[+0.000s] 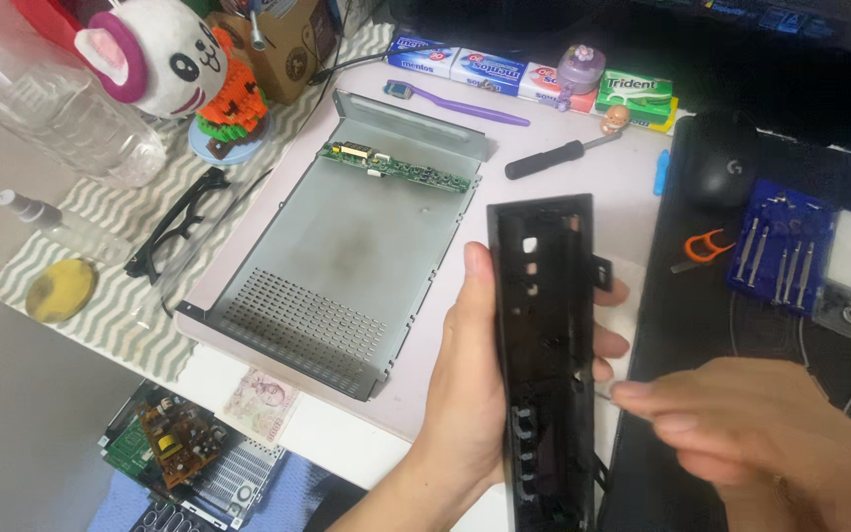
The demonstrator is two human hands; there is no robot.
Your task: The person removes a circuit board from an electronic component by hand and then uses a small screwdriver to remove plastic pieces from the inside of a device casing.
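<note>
A: Where is the black panel [547, 365]?
B: Lower centre, upright, clamped in the left hand [470, 374]; the right hand [741, 424] pinches a thin tool [605, 391] against it.
A: Counts?
B: One panel, one metal tray [347, 256] on the table [583, 187].

Desk [366, 419]: pale top, spanning the frame.

- Upper left: striped mat [125, 320], carrying a clear bottle [81, 123], spray vial [36, 215], yellow sponge [59, 289], black glasses [177, 219], plush toy [155, 54] and brick figure [233, 108].
- Centre: grey metal tray [347, 256], perforated at its near end, with a green circuit strip [396, 167] across its far end.
- Top edge: purple toothbrush [465, 103], row of gum packs [534, 74], black screwdriver [549, 158].
- Right: black mat [691, 325], bearing a mouse [721, 167], orange tool [701, 246] and blue case of small screwdrivers [780, 256].
- Lower left: banknote [261, 402]; beside it a brown circuit board [179, 443].
</note>
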